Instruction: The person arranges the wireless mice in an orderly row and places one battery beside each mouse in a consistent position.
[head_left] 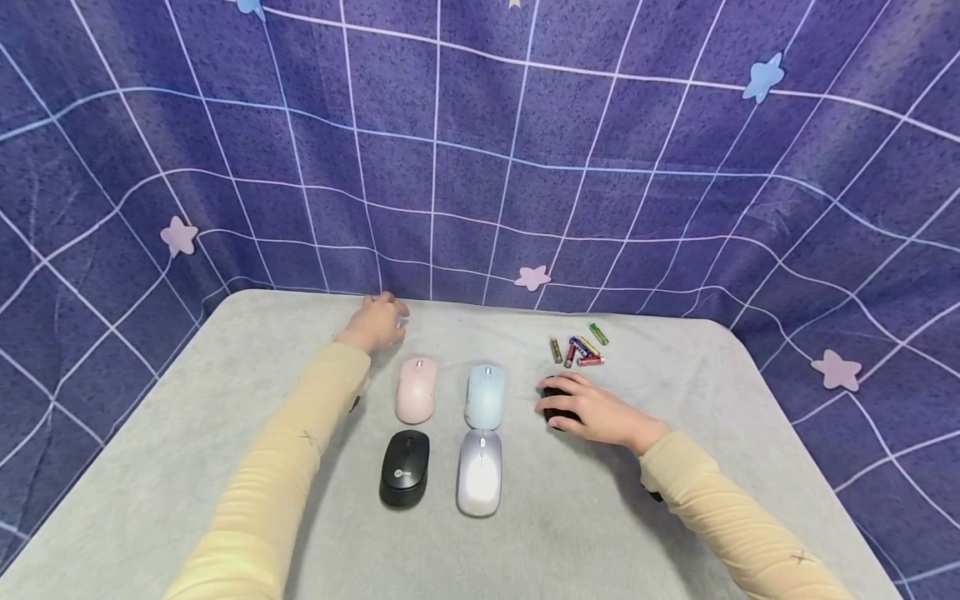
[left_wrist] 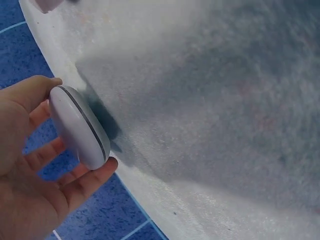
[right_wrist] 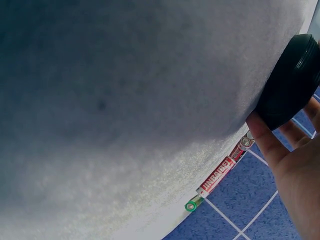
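Observation:
At the back left of the table, my left hand (head_left: 380, 323) grips a white computer mouse (left_wrist: 79, 127) by its sides, thumb and fingertips along its edges. The head view mostly hides that mouse behind the hand. On the right, my right hand (head_left: 600, 412) lies over a black mouse (right_wrist: 292, 82), its thumb and fingers curled round the sides. Nearest my left hand is a pink mouse (head_left: 416, 392). A light blue mouse (head_left: 486, 397) lies left of my right hand.
Toward the front lie a black mouse (head_left: 405, 468) with a logo and a silver mouse (head_left: 480, 475), its far end by the light blue one. Several batteries, including a red one (head_left: 591, 361) and a green one (head_left: 598, 334), lie behind my right hand. A blue curtain (head_left: 480, 167) backs the table.

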